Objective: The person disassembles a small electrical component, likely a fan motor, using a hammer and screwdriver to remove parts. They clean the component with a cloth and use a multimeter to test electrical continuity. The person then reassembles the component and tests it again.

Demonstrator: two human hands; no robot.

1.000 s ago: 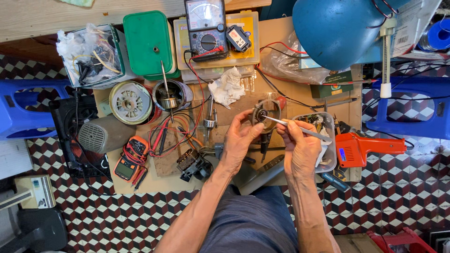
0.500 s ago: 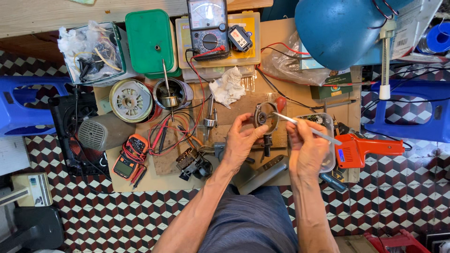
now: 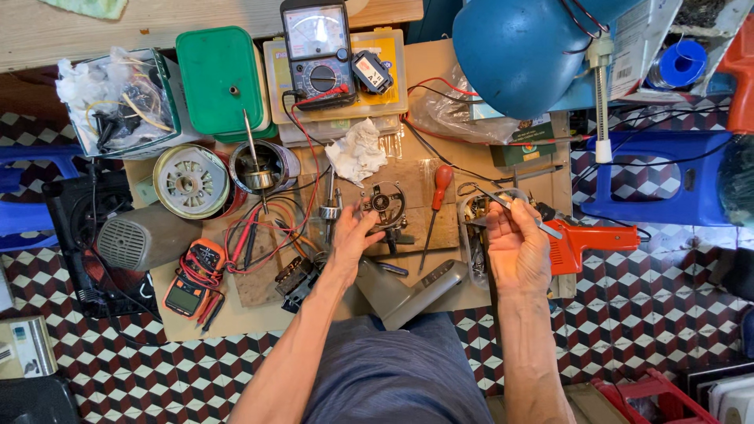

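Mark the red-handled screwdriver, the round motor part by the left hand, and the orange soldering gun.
red-handled screwdriver (image 3: pixel 442 182): head view, on its red handle.
round motor part (image 3: pixel 384 204): head view, on its centre hub.
orange soldering gun (image 3: pixel 585 240): head view, on its body.
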